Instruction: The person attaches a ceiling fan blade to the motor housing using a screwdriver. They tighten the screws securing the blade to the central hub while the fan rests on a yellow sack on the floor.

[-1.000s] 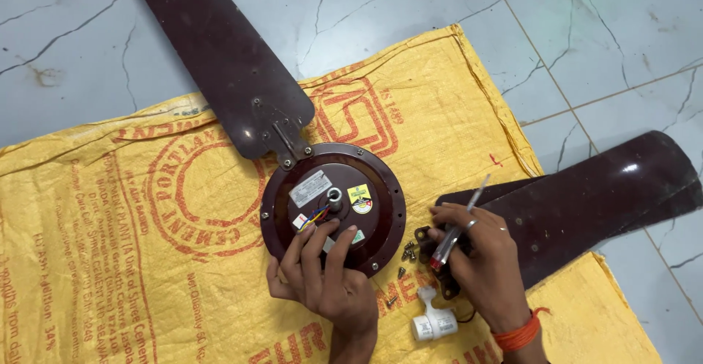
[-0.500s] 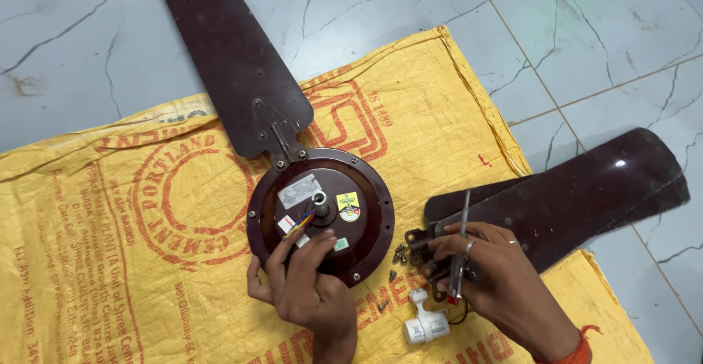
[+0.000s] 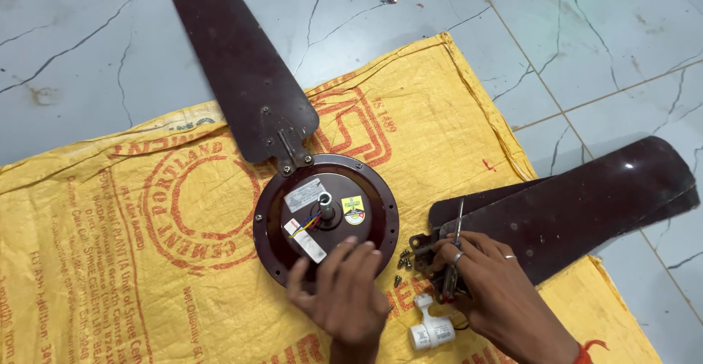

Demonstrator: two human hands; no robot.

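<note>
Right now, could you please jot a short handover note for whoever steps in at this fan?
Left hand: flat on the near rim of the fan motor housing, steadying it.
Right hand: gripping a screwdriver at the bracket end of the loose blades.
Done: one blade is bolted to the housing.
Left: the loose blades are unattached; screws lie on the yellow sack, with a white part.

1. The left hand is bare, with no ring, band or sleeve showing on it.
2. The right hand wears two thin silver rings on its fingers.
3. A red-orange thread band is tied round the right wrist.
</note>
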